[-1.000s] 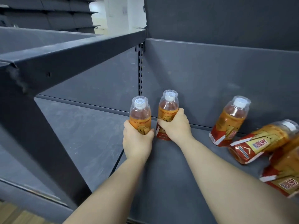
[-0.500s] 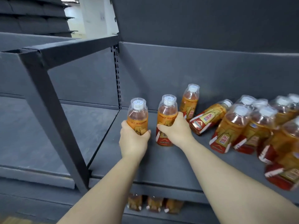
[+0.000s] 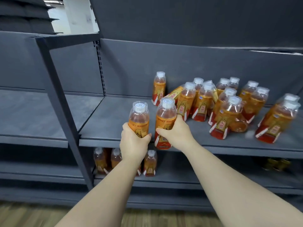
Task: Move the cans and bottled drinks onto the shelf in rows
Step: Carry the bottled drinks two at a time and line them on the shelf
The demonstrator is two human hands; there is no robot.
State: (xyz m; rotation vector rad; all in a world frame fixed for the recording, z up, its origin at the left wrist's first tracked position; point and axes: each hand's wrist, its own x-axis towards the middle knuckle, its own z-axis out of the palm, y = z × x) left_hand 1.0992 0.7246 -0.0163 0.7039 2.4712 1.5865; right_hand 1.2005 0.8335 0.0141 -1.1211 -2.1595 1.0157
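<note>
- Clearly, we have a drink in each hand. Our left hand (image 3: 133,145) wraps fingers and thumb round the lower body of the left bottle (image 3: 139,119). Our right hand (image 3: 177,134) curls round the middle of the right bottle (image 3: 165,118).
- Both bottles sit side by side, close but apart, in front of the middle shelf (image 3: 111,118), near its left end. The right bottle's base overlaps the shelf's front lip in view, and we cannot tell whether it touches.
- Each bottle stands upright, white cap up and base down, with its long axis near vertical and its orange label toward us.
- First risk, as we judge it: a base could catch the lip as we set the bottles in, tipping one out of a one-handed grip.
- Second risk: the crowd of bottles (image 3: 203,102) to the right is untidy, with a tipped bottle (image 3: 175,94) leaning among them. A brush from our right forearm or the right bottle could topple more.
- Third risk: the two held bottles are so near each other that they could knock together.
- Below, the lower-shelf bottles (image 3: 150,163) stand beneath our left wrist, so a dropped bottle might strike them.
</note>
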